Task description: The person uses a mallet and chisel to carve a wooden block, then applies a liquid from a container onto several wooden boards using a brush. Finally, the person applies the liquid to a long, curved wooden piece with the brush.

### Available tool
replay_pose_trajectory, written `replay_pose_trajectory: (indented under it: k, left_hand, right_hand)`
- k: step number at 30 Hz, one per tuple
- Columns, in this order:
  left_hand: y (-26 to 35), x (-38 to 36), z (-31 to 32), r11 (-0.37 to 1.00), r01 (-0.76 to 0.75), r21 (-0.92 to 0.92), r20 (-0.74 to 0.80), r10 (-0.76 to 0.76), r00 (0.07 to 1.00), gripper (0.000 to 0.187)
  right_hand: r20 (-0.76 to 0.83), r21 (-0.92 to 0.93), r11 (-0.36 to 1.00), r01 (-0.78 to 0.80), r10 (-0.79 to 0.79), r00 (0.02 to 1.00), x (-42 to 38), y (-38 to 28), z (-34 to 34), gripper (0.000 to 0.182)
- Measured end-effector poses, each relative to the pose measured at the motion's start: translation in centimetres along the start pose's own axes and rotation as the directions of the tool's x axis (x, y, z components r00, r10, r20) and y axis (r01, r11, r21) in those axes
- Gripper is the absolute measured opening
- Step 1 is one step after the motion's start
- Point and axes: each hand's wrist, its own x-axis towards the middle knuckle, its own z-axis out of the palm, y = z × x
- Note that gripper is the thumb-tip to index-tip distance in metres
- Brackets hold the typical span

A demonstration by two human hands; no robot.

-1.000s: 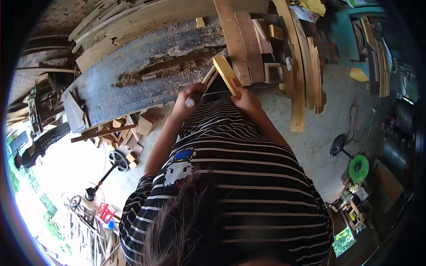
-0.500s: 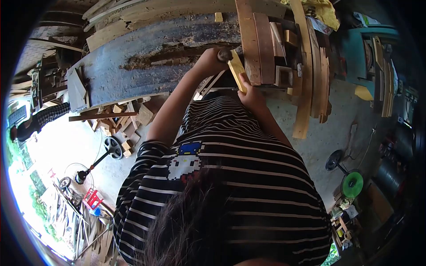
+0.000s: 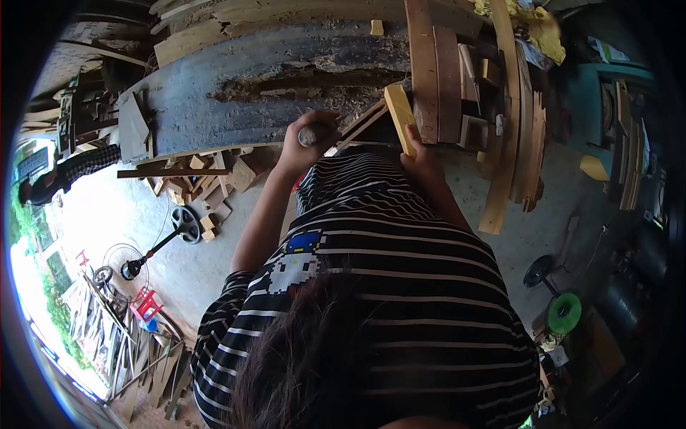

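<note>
My left hand (image 3: 291, 149) is closed around a tool with a round wooden handle (image 3: 312, 134), over the near edge of the worn workbench (image 3: 179, 114). The handle's end faces me, and the rest of the tool is hard to make out. My right hand (image 3: 423, 159) grips the lower end of a yellowish wood strip (image 3: 401, 113), which stands tilted with its far end at the bench. A gap separates the tool from the strip.
Long planks (image 3: 423, 79) lie across the bench to the right, beside a small hollow wooden box (image 3: 473, 132). Wood offcuts (image 3: 207, 182) are piled below the bench at left. Another person (image 3: 64, 175) is at far left. A green disc (image 3: 564, 312) stands at lower right.
My left hand has moved back toward me and left with the tool, away from the strip's far end. My right hand keeps hold of the strip; the whole view has shifted slightly.
</note>
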Motion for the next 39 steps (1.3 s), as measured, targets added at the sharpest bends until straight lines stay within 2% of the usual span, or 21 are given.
replay_pose_trajectory:
  k: [2,4,6,7,9,12,13,16,19,22,25,26,27,29,30,32,33,35,36,38,39]
  left_hand:
    - [0.1,0.7,0.2,0.993,0.035,0.110,-0.124,-0.021,0.992,0.015]
    - [0.8,1.8,0.7,0.972,0.093,0.216,-0.119,-0.069,0.991,0.016]
    - [0.0,3.5,1.4,0.879,0.204,0.432,-0.092,-0.183,0.979,0.025]
    - [-1.0,4.5,2.0,0.880,0.205,0.428,-0.091,-0.184,0.979,0.025]
    - [-3.3,6.2,3.5,0.762,0.248,0.598,0.043,-0.339,0.940,0.028]
    - [-9.3,7.3,6.1,0.710,0.168,0.684,0.202,-0.406,0.891,0.034]
    - [-9.8,7.3,7.0,0.713,0.163,0.682,0.206,-0.401,0.893,0.034]
    - [-10.2,7.7,9.0,0.435,0.163,0.885,0.088,-0.502,0.861,0.037]
    - [-9.8,7.7,9.8,0.370,0.145,0.918,0.050,-0.468,0.882,0.028]
    - [-11.4,7.9,10.2,0.348,0.049,0.936,0.105,-0.409,0.906,0.021]
    - [-12.7,7.5,9.5,0.461,0.125,0.879,0.029,-0.312,0.950,0.018]
    - [-12.5,7.2,9.0,0.503,0.209,0.839,-0.014,-0.363,0.932,0.018]
    - [-12.3,6.7,8.3,0.501,0.229,0.835,-0.044,-0.353,0.935,0.018]
    - [-11.9,5.5,7.0,0.507,0.158,0.847,-0.008,-0.286,0.958,0.021]
    - [-12.2,5.4,6.6,0.501,0.207,0.840,-0.036,-0.330,0.943,0.026]
    - [-11.5,4.7,5.7,0.512,0.228,0.828,-0.071,-0.309,0.949,0.025]
    - [-11.2,4.4,5.3,0.525,0.232,0.819,-0.077,-0.300,0.951,0.024]
    - [-11.4,4.1,4.7,0.548,0.224,0.806,-0.089,-0.263,0.961,0.030]
    - [-10.1,3.9,4.6,0.590,0.227,0.775,-0.093,-0.249,0.964,0.034]
    - [-8.6,3.6,4.6,0.626,0.198,0.754,-0.083,-0.207,0.975,0.039]
    - [-8.0,3.5,4.7,0.628,0.209,0.750,-0.102,-0.203,0.974,0.039]
  right_hand:
    - [-0.014,0.068,0.997,0.029,-0.028,0.999,-0.5,1.4,0.4,0.069]
    - [-0.035,0.132,0.990,0.052,-0.048,0.998,-1.0,2.6,1.0,0.070]
    - [-0.251,0.069,0.959,0.275,-0.250,0.935,-1.8,3.5,1.5,0.074]
    - [-0.250,0.066,0.960,0.272,-0.249,0.936,-2.3,3.1,0.9,0.074]
    - [-0.178,0.112,0.994,0.015,0.005,0.984,-3.0,2.3,-0.3,0.075]
    - [-0.257,0.096,0.992,-0.081,0.103,0.961,-2.3,3.0,-0.8,0.077]
    - [-0.262,0.093,0.992,-0.082,0.104,0.959,-2.0,3.5,-0.8,0.077]
    - [-0.370,0.157,0.988,-0.015,0.073,0.926,-0.2,5.8,-0.3,0.079]
    - [-0.478,0.120,0.980,0.159,-0.083,0.874,2.0,8.5,0.2,0.078]
    - [-0.454,-0.010,0.993,0.118,-0.110,0.884,4.0,9.6,-0.3,0.077]
    - [-0.486,-0.151,0.976,0.154,-0.209,0.848,5.9,9.8,-0.5,0.077]
    - [-0.451,-0.109,0.990,0.089,-0.129,0.883,6.4,9.6,-0.7,0.079]
    - [-0.443,-0.119,0.986,0.119,-0.160,0.882,7.0,9.6,-0.9,0.079]
    - [-0.393,-0.197,0.977,-0.081,-0.003,0.920,8.2,9.8,-1.0,0.083]
    - [-0.387,-0.208,0.977,-0.052,-0.033,0.921,8.4,9.2,-1.2,0.083]
    - [-0.390,-0.269,0.937,-0.223,0.106,0.915,8.4,7.9,-1.5,0.086]
    - [-0.386,-0.281,0.940,-0.194,0.075,0.920,8.4,7.5,-1.4,0.086]
    - [-0.541,-0.359,0.873,-0.328,0.092,0.836,8.2,7.1,-0.6,0.094]
    - [-0.535,-0.373,0.876,-0.306,0.066,0.843,8.1,6.5,-0.8,0.094]
    - [-0.500,-0.299,0.954,-0.012,-0.146,0.854,7.8,4.9,-1.6,0.097]
    - [-0.493,-0.309,0.951,0.004,-0.164,0.854,7.6,3.7,-1.7,0.097]
